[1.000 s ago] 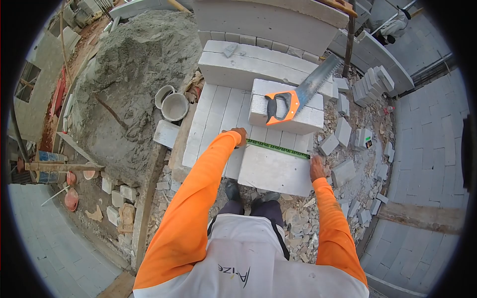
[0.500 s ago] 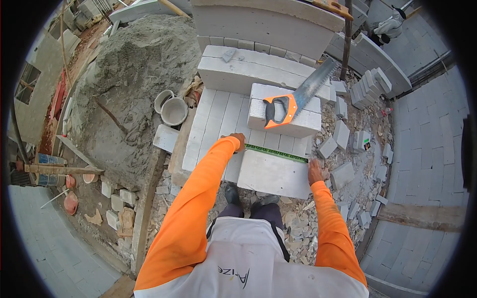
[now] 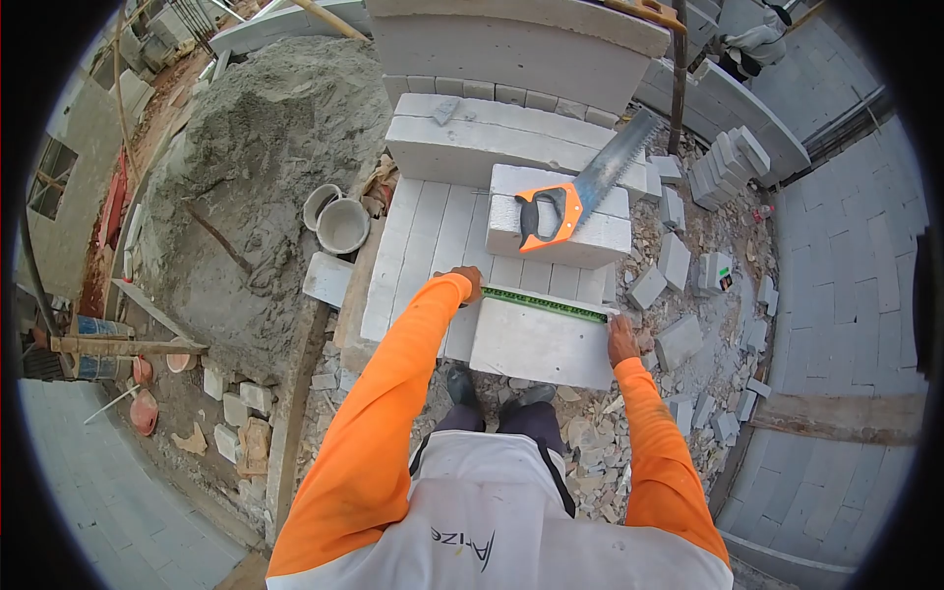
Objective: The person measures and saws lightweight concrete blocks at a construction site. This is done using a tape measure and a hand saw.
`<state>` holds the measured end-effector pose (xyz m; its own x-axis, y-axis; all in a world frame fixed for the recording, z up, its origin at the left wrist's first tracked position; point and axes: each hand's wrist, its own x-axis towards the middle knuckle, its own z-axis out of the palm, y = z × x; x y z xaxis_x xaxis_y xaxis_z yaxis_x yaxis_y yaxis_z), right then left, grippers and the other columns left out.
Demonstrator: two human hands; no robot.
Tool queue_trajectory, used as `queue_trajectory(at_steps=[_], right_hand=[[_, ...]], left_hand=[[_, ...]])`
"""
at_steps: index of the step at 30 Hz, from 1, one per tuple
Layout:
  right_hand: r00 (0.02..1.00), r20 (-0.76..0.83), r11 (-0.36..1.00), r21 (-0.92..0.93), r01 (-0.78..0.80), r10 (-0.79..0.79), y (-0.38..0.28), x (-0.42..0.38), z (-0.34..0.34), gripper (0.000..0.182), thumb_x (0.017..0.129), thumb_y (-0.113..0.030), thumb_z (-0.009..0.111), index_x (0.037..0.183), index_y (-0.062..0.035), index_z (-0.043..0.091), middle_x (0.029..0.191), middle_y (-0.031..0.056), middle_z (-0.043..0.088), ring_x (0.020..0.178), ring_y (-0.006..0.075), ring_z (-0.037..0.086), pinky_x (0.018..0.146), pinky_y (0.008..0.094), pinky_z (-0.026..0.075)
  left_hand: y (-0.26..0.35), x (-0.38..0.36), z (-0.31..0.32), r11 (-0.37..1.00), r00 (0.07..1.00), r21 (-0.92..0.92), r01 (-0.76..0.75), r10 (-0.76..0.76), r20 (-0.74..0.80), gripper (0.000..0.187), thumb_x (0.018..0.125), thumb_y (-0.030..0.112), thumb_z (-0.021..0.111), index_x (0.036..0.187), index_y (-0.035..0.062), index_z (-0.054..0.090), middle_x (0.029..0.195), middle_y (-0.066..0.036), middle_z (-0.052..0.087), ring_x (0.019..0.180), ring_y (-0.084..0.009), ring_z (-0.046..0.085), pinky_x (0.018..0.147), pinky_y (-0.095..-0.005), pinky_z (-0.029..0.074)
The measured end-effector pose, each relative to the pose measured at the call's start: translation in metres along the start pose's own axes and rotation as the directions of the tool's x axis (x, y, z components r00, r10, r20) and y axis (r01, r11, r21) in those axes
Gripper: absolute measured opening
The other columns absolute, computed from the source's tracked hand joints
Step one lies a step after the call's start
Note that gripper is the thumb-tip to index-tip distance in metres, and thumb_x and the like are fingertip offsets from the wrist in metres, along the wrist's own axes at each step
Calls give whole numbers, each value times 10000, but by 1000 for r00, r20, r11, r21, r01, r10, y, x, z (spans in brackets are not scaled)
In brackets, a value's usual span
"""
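Observation:
A green tape measure with dark markings is stretched along the far edge of a white lightweight block. At its left end, my left hand is closed round the tape, and the case, if there, is hidden. My right hand grips the other end at the block's right far corner, its fingertips partly hidden. Beyond the tape, a handsaw with an orange and black handle lies on top of another white block. Under these spreads a row of long white blocks laid side by side.
Two buckets stand by a heap of wet grey mortar on the left. Loose blocks and rubble lie to the right. Behind rises a block wall. Another person is at the far right.
The view has shifted slightly. Both hands and the tape measure keep nearly the same place on the block. The person at the far right has moved a little.

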<state>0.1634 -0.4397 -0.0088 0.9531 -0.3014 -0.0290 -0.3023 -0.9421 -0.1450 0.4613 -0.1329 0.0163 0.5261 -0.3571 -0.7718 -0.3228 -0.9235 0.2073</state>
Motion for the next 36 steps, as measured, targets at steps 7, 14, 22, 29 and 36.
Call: queue_trajectory(at_steps=[7,14,22,29,36], right_hand=[[995,-61,997,-39,72,-74,0,-7,-1,348,1005,-129,476,1311,13,562,1160,144,549,1142,331,558,886,430,540],[996,-39,996,-31,78,-80,1,-13,0,349,989,-108,479,1306,14,560,1164,143,543,1150,333,547,903,422,536],[999,25,1000,16,23,-23,-6,-17,-5,368,949,-70,486,1302,7,555,1172,144,530,1162,334,533,921,420,530],[996,-13,996,8,87,-87,0,-21,1,340,980,-88,477,1293,18,554,1149,152,534,1147,338,538,919,428,523],[993,-37,993,-12,116,-116,0,-27,2,334,999,-121,472,1298,3,554,1163,139,529,1151,333,539,909,436,530]], left_hand=[[-1,-8,5,1000,1000,29,-8,8,-3,427,992,358,542,1404,244,556,1457,2,568,1356,-237,527,1102,-577,347],[-3,-5,16,999,1000,45,0,1,-27,436,972,333,542,1397,238,567,1445,-21,578,1339,-266,543,1079,-592,381],[-9,-5,25,999,1000,36,-18,18,-10,404,968,337,552,1357,244,607,1443,-41,576,1338,-278,541,1093,-601,379],[-9,-7,31,1000,1000,8,-24,24,-4,381,966,317,553,1335,268,634,1449,-30,575,1348,-269,533,1090,-618,373],[-9,-17,31,999,999,21,-46,46,4,378,965,289,536,1324,255,649,1435,-25,588,1347,-276,533,1079,-639,374]])
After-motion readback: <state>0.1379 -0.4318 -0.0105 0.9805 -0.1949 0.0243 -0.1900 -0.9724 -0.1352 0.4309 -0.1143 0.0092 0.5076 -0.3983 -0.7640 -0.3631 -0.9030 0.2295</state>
